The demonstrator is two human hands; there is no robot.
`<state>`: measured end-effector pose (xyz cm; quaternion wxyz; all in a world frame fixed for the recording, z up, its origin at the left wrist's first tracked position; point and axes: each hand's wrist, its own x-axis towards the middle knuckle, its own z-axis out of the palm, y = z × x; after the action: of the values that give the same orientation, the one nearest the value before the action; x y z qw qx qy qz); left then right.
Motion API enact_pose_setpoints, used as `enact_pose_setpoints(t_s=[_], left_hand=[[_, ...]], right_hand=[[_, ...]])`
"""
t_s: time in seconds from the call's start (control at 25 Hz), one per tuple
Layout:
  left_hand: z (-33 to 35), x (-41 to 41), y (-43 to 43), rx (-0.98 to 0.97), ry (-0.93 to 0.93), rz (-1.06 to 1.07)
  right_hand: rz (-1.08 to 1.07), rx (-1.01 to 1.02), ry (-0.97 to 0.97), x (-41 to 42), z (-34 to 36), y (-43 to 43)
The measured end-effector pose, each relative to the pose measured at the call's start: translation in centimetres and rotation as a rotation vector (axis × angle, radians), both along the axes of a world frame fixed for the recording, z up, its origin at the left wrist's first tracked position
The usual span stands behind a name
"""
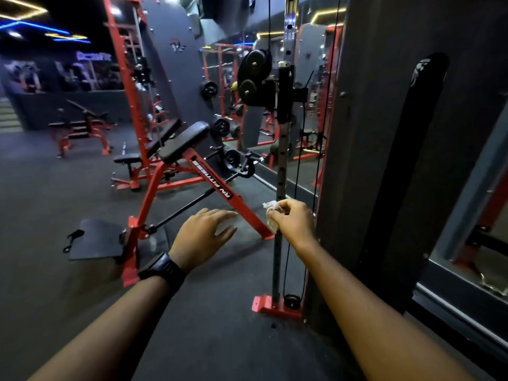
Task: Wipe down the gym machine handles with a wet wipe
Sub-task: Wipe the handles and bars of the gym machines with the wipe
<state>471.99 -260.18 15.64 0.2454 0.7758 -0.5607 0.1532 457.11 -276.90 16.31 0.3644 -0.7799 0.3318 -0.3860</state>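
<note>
My right hand (294, 221) holds a crumpled white wet wipe (270, 209) between thumb and fingers, right beside the perforated steel post (283, 149) of a cable machine. The wipe sticks out to the left of my fist, close to the post. My left hand (203, 237) hovers flat and relaxed over the floor, fingers straight, touching nothing; a black watch sits on its wrist. A black pulley carriage (264, 81) is clamped higher up on the post. A thin black bar (189, 204) runs along the red bench frame to the left.
A red-framed bench (192, 171) with black pads stands left of the post, its leg ending near my hands. The post's red foot (275, 306) is bolted to the dark rubber floor. A dark shroud (398, 160) and mirror stand to the right. More red racks fill the back.
</note>
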Motion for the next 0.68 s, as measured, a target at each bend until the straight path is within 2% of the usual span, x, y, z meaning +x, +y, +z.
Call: enact_pose_setpoints(t_s=[0.16,0.36,0.68], left_hand=[[2.7,8.7,-5.6,-0.063,-0.081,-0.115],[4.5,18.3,-16.2,-0.177,-0.096,-0.259],[6.7,31.2,-36.7,-0.378,-0.206,-0.491]], right_hand=[[-0.124,-0.11,-0.095,7.1,1.1,-3.8],[-0.244,-0.24,-0.165,15.5,2.4,-10.5],[-0.439,-0.244,-0.413,28.4,3.1,-22.8]])
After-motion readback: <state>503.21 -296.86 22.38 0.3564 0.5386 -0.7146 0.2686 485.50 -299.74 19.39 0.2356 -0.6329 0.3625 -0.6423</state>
